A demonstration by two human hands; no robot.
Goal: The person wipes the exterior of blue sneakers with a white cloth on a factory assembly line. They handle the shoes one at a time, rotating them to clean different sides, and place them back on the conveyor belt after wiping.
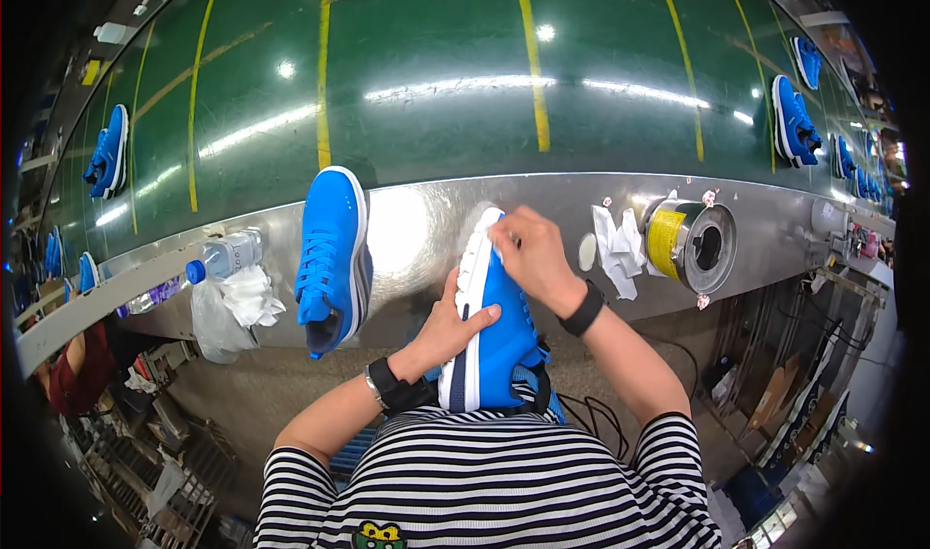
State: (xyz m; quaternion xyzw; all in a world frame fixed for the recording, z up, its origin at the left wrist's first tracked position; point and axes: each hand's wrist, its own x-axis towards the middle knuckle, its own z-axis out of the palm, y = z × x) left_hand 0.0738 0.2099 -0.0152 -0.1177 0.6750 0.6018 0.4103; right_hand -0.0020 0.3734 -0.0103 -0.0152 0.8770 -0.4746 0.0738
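striped shirt (513,481) is bordering the held shoe (497,360); left hand (449,328) is gripping it, right hand (535,257) curling narrow at its toe.

The conveyor belt (436,36) looks smooth and glossy, the surface (407,229) shiny metal. The held sneaker (499,346) has a matt, cloth-like upper (497,302) and a smooth, rubbery sole (474,268). The can (726,228) is metal, the bottle (237,249) clear plastic, the tissues (618,247) crumpled paper, the shirt (484,481) cloth.
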